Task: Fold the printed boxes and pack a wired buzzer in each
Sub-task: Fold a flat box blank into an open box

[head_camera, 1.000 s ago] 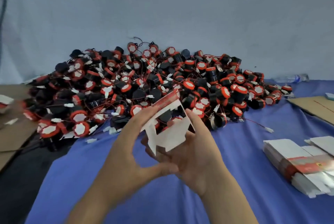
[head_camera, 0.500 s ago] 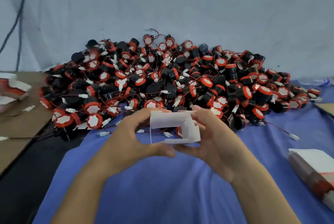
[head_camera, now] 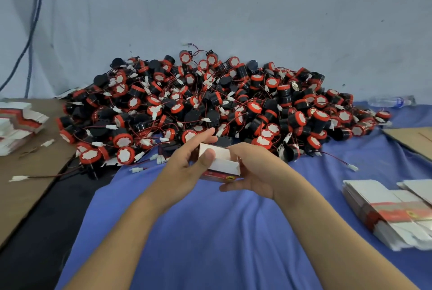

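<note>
Both hands, left and right, pinch the half-folded box at its ends, steadying flaps near the buzzers.

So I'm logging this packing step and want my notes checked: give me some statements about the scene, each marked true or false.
1. Both hands hold one small printed box. True.
2. The buzzer pile lies behind the hands. True.
3. A buzzer already sits in the held box. False: none shows in it.
4. The flat box stack lies on the person's left. False: it lies to the right, on the blue cloth.
5. The left hand is picking a buzzer. False: it grips the box with the right hand.
</note>
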The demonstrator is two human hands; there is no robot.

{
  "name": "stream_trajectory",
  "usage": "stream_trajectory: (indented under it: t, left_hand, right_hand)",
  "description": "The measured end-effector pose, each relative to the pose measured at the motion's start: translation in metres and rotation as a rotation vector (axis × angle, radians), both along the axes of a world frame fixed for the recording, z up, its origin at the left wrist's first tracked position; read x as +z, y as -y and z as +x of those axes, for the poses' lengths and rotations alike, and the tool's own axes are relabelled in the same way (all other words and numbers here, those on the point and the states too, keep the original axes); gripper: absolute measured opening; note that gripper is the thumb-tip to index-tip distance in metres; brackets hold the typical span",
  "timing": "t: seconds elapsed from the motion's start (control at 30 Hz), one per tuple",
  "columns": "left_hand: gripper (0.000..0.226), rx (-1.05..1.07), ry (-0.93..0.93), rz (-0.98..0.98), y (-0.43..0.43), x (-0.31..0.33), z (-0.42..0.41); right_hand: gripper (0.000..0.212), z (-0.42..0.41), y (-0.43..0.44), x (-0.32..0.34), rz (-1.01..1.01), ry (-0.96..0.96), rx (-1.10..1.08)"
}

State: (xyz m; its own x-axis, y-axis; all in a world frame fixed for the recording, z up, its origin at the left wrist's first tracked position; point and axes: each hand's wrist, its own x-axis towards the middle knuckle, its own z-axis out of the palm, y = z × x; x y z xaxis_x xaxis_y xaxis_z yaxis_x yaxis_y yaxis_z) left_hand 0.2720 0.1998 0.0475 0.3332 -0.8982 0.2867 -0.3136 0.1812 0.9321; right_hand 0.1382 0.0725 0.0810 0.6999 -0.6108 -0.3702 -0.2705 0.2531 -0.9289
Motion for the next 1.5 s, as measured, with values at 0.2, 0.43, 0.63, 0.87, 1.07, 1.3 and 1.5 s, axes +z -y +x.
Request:
stream_trajectory:
  t: [0.2, 0.43, 0.63, 0.87, 1.07, 1.3, 1.5]
  left_hand:
    - [0.097, -0.122, -0.009, 0.102, -0.002, -0.007, -0.006]
    - [0.048, 0.066, -0.329, 0.115, 0.006, -0.016, -0.004]
    - [0.028, 0.099, -0.502, 0.11, 0.0, -0.007, -0.002]
    - [0.038, 0.053, -0.331, 0.212, -0.013, -0.01, -0.01]
    - [0.015, 0.079, -0.497, 0.215, -0.016, -0.016, -0.006]
    - [0.017, -0.028, -0.518, 0.18, -0.03, -0.009, -0.002]
    - [0.023, -0.02, -0.282, 0.127, -0.034, -0.007, -0.009]
  right_hand:
    - [0.038, -0.003, -0.006, -0.003, -0.032, -0.088, -0.064]
    - [0.036, -0.017, -0.019, -0.01, 0.121, 0.043, -0.052]
    - [0.031, -0.026, -0.028, -0.021, 0.249, 0.2, -0.031]
    - [0.024, -0.023, -0.038, -0.022, 0.116, 0.068, -0.082]
    - [0.033, -0.02, -0.045, -0.021, 0.027, 0.061, -0.058]
    - [0.029, -0.032, -0.046, -0.025, 0.045, 0.213, 0.119]
    - [0.021, -0.029, -0.057, -0.028, -0.081, 0.212, 0.077]
